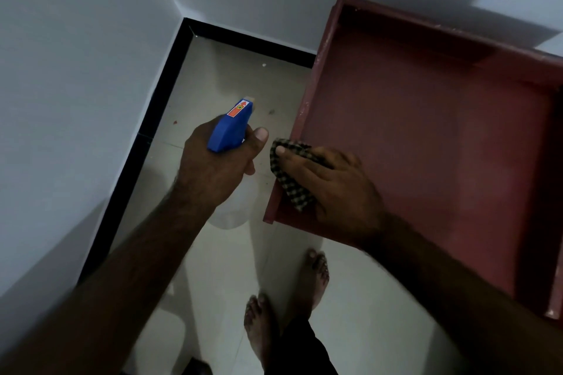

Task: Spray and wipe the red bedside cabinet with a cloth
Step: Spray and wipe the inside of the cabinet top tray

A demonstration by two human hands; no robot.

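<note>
The red bedside cabinet (426, 119) fills the right of the head view, its flat top ringed by a raised rim. My right hand (332, 186) presses a dark checked cloth (289, 176) flat onto the top's near left corner, fingers straight over it. My left hand (216, 161) grips a spray bottle (230, 128) with a blue trigger head, held over the floor just left of the cabinet. The bottle's pale translucent body hangs below the hand.
Grey walls meet in a corner at the upper left, with a black skirting (158, 106) along a light tiled floor (219, 76). My bare feet (286, 298) stand close to the cabinet's front edge.
</note>
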